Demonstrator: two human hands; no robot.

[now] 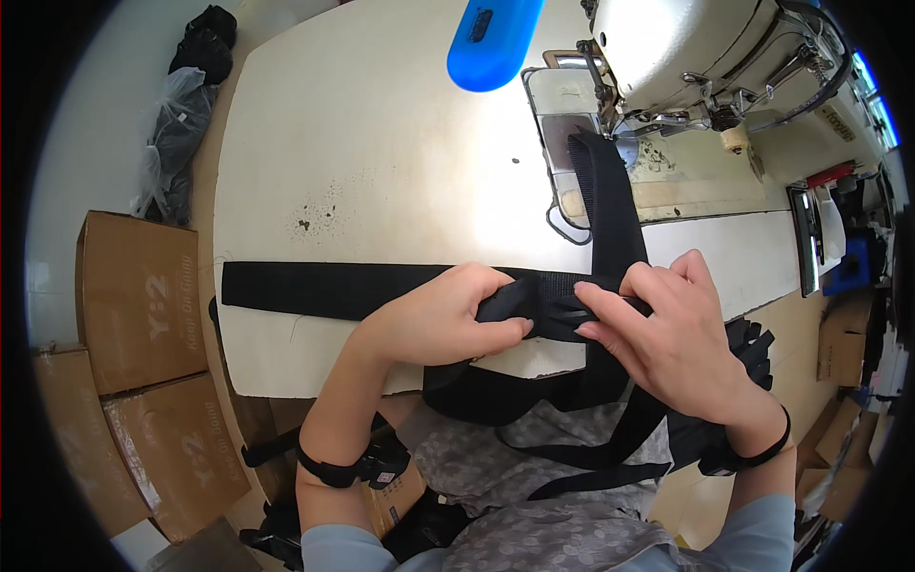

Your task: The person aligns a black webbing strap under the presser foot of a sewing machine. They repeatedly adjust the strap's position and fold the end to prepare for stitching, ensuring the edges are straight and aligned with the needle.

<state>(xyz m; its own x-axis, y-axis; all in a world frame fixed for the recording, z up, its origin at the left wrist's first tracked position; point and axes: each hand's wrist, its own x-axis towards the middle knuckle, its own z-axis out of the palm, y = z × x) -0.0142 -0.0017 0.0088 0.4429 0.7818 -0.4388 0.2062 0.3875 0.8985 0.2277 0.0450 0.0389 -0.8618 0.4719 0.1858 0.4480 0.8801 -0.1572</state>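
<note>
Along the near edge of the tabletop [381, 162] your two hands meet over black webbing, and much of it is hidden: the fold where the strips cross lies under your fingers, so you cannot tell how many layers are stacked there. Below the edge the straps drop into your lap and tangle; their ends are out of sight. At the far right corner the sewing machine [686, 48] is cut off by the frame, and its needle area is hard to make out behind the strap running up to it. A blue oval object [491, 38] at the far edge is blurred and partly cropped.

You sit at a pale, speckled tabletop with worn dark spots near its middle. Left of it, on the floor, stand three brown cardboard boxes [133, 296]; bagged dark bundles [186, 114] lie beyond them.

One wide black strap [324, 289] runs left along the near edge; a second [610, 205] runs toward the machine. Your left hand [443, 319] is closed, pinching the folded webbing [534, 303] between thumb and fingers. Your right hand [667, 334] presses its fingertips down on the same fold, clamping it flat. Each wrist carries one black band
</note>
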